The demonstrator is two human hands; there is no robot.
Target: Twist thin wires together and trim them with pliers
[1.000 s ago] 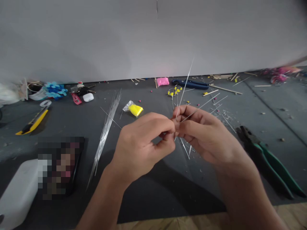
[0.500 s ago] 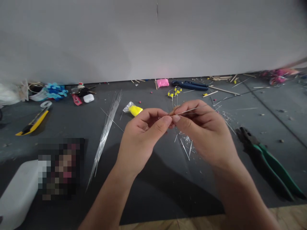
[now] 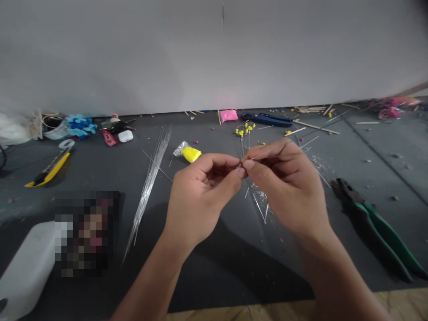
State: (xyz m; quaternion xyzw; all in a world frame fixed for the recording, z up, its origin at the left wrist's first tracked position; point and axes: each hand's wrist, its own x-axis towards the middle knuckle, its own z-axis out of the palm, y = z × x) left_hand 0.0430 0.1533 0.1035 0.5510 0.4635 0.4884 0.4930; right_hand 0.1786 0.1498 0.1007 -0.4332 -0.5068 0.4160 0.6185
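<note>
A thin silvery wire (image 3: 261, 155) runs between my two hands, which meet above the middle of the table. My left hand (image 3: 203, 196) pinches it between thumb and forefinger. Opposite, my right hand (image 3: 284, 183) pinches the same wire, a length of it lying across the fingers. The fingertips hide the wire's middle. Beyond the hands lies a wire piece with yellow beads (image 3: 245, 129). Short wire offcuts (image 3: 261, 206) are scattered beneath. A bundle of straight wires (image 3: 150, 178) lies to the left, beside a bag of yellow clay-like material (image 3: 191, 154).
Green-handled pliers (image 3: 374, 227) lie at the right. A yellow box cutter (image 3: 50, 169), a white earbud case (image 3: 125, 136) and a white rounded device (image 3: 28, 263) are on the left. At the back are a pink packet (image 3: 228, 115) and a dark blue tool (image 3: 267, 119).
My left thumb has shifted slightly at the pinch and the fingertips sit a little differently on the wire. The whole view has moved slightly.
</note>
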